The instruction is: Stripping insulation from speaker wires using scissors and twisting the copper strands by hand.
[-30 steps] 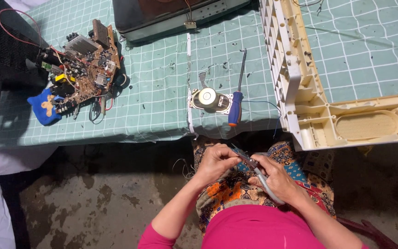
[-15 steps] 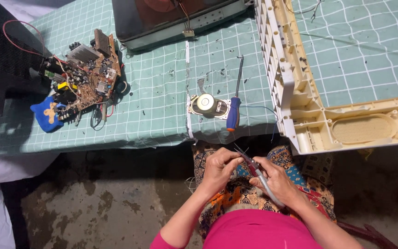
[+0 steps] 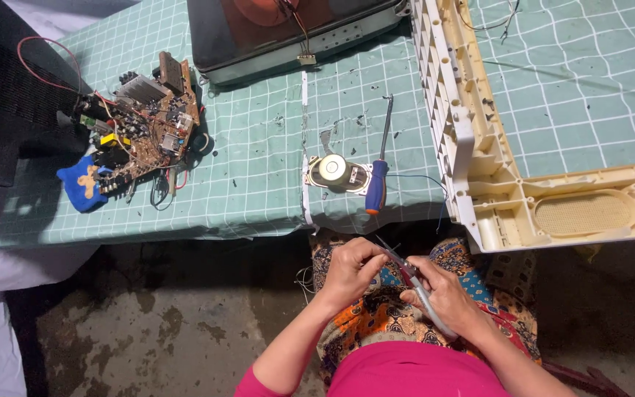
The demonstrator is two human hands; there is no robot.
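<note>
Below, largest to smallest:
Desk: green checked cloth [image 3: 259,169] covers it; bare stained floor lies beneath.
Cream housing [image 3: 479,147]: overhangs the front edge at the right.
Circuit board [image 3: 145,121]: near the left edge.
Speaker [image 3: 336,173], screwdriver [image 3: 378,180]: at the front edge, within reach.
Right hand [image 3: 442,294]: fingers wrapped round pliers [image 3: 413,283], over the lap.
Left hand [image 3: 350,268]: fingertips pinch something thin at the pliers' tip.

Grey-handled pliers [image 3: 414,285] lie tilted over the lap, handles in the right hand [image 3: 446,294], tips meeting thin wire pinched by the left hand [image 3: 352,266].
</note>
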